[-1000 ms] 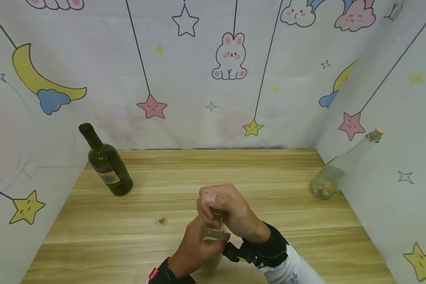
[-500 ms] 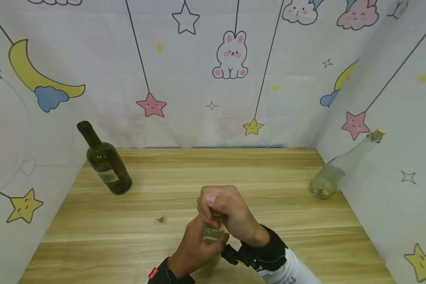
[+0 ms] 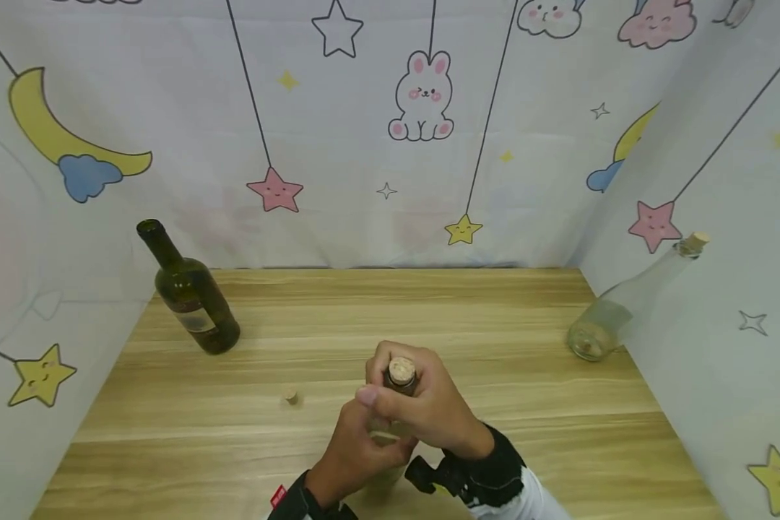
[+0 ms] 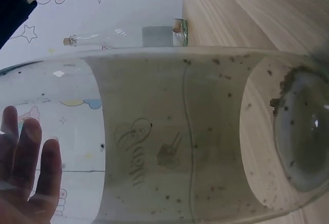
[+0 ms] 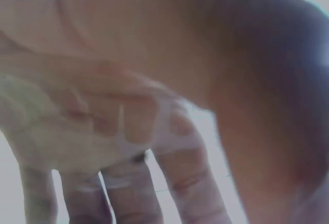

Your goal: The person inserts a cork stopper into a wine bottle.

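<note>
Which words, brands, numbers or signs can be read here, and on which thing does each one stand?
None can be read for certain.
Held bottle: sideways script, too faint.
Green bottle: white label, too small.
Far-right bottle: grey label, too small.
Left wrist strap: red tag, too small.
</note>
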### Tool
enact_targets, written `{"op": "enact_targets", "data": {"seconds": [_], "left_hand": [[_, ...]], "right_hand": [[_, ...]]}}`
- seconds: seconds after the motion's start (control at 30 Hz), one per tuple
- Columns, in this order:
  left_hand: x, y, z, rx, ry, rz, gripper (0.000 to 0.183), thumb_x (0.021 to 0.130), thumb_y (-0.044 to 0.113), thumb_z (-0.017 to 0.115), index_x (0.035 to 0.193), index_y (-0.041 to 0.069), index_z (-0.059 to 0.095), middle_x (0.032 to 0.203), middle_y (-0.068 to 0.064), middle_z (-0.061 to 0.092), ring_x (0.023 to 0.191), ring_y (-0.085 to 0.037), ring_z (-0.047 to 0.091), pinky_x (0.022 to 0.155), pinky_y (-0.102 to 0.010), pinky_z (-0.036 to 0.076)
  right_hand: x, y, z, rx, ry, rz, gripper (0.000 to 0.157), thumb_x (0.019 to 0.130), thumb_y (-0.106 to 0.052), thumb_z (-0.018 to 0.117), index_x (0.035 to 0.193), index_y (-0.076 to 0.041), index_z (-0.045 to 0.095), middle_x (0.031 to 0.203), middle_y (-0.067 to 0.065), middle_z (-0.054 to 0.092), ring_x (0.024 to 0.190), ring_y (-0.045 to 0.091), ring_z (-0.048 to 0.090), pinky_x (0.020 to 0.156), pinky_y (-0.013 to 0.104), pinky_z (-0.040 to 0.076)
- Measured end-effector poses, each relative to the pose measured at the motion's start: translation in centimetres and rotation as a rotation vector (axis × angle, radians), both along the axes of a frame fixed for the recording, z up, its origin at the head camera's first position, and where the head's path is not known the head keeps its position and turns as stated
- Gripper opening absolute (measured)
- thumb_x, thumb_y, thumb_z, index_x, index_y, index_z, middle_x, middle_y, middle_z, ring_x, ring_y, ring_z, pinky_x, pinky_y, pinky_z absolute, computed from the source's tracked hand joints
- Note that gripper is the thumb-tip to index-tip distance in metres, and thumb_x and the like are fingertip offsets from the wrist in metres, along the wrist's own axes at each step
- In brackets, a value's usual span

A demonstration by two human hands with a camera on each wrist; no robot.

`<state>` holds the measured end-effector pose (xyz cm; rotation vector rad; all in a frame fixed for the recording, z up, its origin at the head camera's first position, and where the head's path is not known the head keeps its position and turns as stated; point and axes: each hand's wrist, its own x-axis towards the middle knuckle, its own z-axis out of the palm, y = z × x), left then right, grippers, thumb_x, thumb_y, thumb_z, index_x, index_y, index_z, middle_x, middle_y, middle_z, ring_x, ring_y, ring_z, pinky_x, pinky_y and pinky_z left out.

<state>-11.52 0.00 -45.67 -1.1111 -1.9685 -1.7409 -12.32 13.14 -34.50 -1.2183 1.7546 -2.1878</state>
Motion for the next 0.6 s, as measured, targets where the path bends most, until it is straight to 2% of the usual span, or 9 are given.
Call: {"op": "enact_targets", "data": {"seconds": [0.1, 0.23, 0.43, 0.5, 0.6], "left_hand": [[0.1, 0.1, 0.0, -0.015, -0.026, -0.002, 0.042, 0.069, -0.005, 0.077, 0.108, 0.002, 0.06, 0.09, -0.01, 0.069, 0.08, -0.011, 0.062, 0.065, -0.029, 0.06], [0.1, 0.1, 0.1, -0.034, -0.037, 0.027, 0.041, 0.066, -0.005, 0.077, 0.103, 0.003, 0.061, 0.087, -0.009, 0.069, 0.079, -0.008, 0.06, 0.065, -0.027, 0.059], [0.1, -0.1, 0.0, 0.027, -0.147, -0.07, 0.044, 0.066, -0.014, 0.074, 0.106, -0.001, 0.062, 0.093, -0.016, 0.071, 0.087, -0.008, 0.065, 0.07, -0.03, 0.063], [0.1, -0.1, 0.0, 0.041, -0.175, -0.095, 0.044, 0.066, -0.016, 0.074, 0.107, -0.002, 0.062, 0.094, -0.018, 0.071, 0.088, -0.008, 0.065, 0.071, -0.03, 0.063], [0.1, -0.2, -0.1, 0.035, -0.171, -0.095, 0.043, 0.067, -0.015, 0.075, 0.107, -0.003, 0.063, 0.094, -0.018, 0.071, 0.089, -0.008, 0.065, 0.071, -0.03, 0.063]], "right_hand": [[0.2, 0.1, -0.5, 0.013, 0.027, -0.039, 0.023, 0.096, -0.002, 0.058, 0.076, 0.005, 0.05, 0.058, 0.02, 0.05, 0.047, 0.023, 0.052, 0.048, 0.024, 0.049], [0.4, 0.0, -1.2, 0.034, 0.053, -0.091, 0.02, 0.095, 0.003, 0.057, 0.075, 0.004, 0.052, 0.058, 0.02, 0.054, 0.049, 0.025, 0.057, 0.05, 0.026, 0.053], [0.7, -0.1, -2.2, 0.101, 0.038, -0.193, 0.021, 0.091, 0.008, 0.06, 0.072, 0.001, 0.058, 0.063, 0.02, 0.06, 0.061, 0.007, 0.057, 0.056, 0.021, 0.054], [0.8, -0.1, -2.4, 0.108, 0.034, -0.207, 0.021, 0.091, 0.008, 0.06, 0.072, 0.001, 0.058, 0.063, 0.02, 0.061, 0.062, 0.006, 0.058, 0.056, 0.022, 0.055], [0.7, -0.2, -2.5, 0.106, 0.025, -0.213, 0.02, 0.091, 0.008, 0.06, 0.072, 0.002, 0.058, 0.063, 0.021, 0.061, 0.061, 0.008, 0.06, 0.056, 0.022, 0.056]]}}
